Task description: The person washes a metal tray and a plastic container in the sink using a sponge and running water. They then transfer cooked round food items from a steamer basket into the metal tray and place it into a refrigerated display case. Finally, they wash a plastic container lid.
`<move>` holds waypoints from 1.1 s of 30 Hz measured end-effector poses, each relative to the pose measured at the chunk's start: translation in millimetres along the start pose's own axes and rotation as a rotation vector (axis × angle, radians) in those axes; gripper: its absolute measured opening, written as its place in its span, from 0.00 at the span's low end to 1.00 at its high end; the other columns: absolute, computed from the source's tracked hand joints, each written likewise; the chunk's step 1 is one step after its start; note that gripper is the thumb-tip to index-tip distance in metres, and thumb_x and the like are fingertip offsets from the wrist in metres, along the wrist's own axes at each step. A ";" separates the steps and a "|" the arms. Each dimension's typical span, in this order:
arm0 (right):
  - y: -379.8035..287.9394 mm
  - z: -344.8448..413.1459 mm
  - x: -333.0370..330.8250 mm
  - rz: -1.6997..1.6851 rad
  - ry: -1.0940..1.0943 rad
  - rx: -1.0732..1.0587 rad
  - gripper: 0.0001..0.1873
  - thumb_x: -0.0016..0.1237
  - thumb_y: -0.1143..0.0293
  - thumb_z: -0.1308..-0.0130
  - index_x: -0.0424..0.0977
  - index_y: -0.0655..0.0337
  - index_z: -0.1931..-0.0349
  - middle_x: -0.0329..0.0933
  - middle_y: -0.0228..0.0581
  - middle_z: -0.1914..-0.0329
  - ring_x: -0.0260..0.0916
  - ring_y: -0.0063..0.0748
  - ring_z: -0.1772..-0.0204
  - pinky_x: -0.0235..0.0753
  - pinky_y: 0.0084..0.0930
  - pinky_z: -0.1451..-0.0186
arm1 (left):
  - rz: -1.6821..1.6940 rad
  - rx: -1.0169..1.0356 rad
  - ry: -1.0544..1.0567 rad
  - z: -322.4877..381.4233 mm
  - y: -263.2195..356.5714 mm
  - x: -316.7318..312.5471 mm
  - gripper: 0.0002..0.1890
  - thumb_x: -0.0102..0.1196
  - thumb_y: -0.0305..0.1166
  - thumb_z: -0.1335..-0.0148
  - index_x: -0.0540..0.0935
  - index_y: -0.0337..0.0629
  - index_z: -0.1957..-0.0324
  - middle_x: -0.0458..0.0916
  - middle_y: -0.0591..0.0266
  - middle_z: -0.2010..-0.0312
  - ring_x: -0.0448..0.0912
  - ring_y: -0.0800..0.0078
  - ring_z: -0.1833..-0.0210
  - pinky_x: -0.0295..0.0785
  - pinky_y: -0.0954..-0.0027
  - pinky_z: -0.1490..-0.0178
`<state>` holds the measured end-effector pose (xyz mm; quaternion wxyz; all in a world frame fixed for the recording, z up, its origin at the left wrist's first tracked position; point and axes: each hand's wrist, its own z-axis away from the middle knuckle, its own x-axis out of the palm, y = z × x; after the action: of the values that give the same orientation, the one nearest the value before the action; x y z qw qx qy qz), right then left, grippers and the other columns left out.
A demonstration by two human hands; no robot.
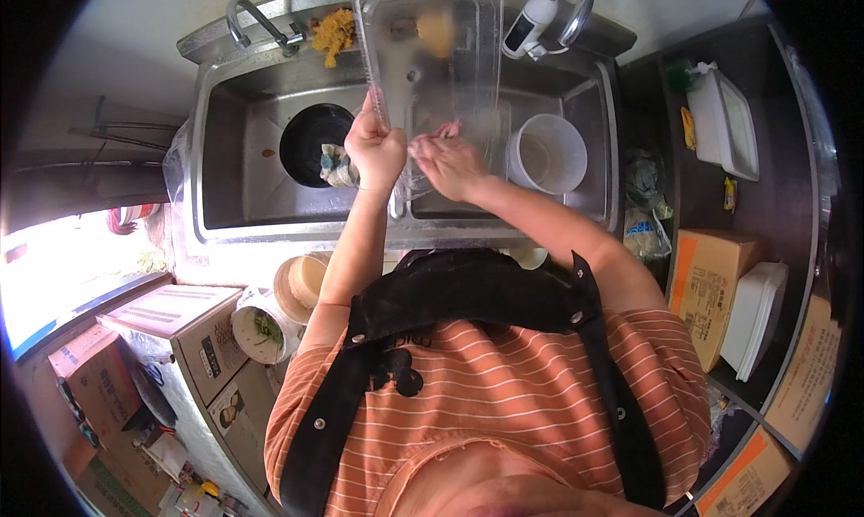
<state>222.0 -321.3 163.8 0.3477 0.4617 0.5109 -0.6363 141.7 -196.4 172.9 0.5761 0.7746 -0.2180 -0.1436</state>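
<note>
A clear rectangular plastic container (466, 58) is raised over the middle of the steel double sink (233, 223). My left hand (378, 146) grips its near left edge. My right hand (449, 159) is at its near side with a pinkish cloth (449, 129) at the fingers; part of the cloth is hidden by the hand. Just left of my left hand, a pale, blue-patterned cloth (337, 166) lies at the rim of a black round bowl (310, 142) in the left basin. A translucent round tub (550, 154) stands in the right basin.
A curved faucet (253, 21) and a yellow-orange mesh scrubber (333, 34) are on the back ledge. A white faucet heater (531, 28) rises at back right. Cardboard boxes (709, 294) and a white plastic box (725, 125) are on the right shelving. Buckets (260, 331) stand at lower left.
</note>
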 end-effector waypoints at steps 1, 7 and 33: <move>-15.8 -6.4 11.4 -0.188 0.072 0.081 0.19 0.27 0.59 0.35 0.67 0.57 0.52 0.72 0.48 0.59 0.70 0.41 0.53 0.66 0.43 0.47 | 0.052 -0.014 0.007 2.2 -2.3 2.2 0.11 0.44 0.11 0.61 0.64 0.33 0.74 0.73 0.47 0.52 0.75 0.75 0.56 0.66 0.79 0.60; 21.3 3.8 -10.5 0.295 0.219 -0.207 0.14 0.37 0.65 0.43 0.70 0.59 0.59 0.72 0.52 0.57 0.70 0.46 0.52 0.66 0.42 0.46 | 0.088 0.111 -0.054 -4.7 -0.6 -8.8 0.20 0.42 0.11 0.57 0.70 0.27 0.57 0.67 0.47 0.44 0.66 0.66 0.42 0.60 0.72 0.42; 47.0 -77.7 5.6 0.330 0.647 0.185 0.12 0.47 0.68 0.49 0.71 0.59 0.64 0.68 0.42 0.53 0.61 0.36 0.44 0.70 0.32 0.54 | 0.131 -0.302 -0.017 26.9 -23.2 -2.5 0.13 0.45 0.14 0.55 0.78 0.32 0.66 0.77 0.69 0.69 0.70 0.87 0.69 0.64 0.86 0.64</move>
<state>281.1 -256.8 139.0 0.2228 0.7446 0.4533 -0.4364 130.8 -211.9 142.8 0.6920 0.6621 -0.2492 -0.1434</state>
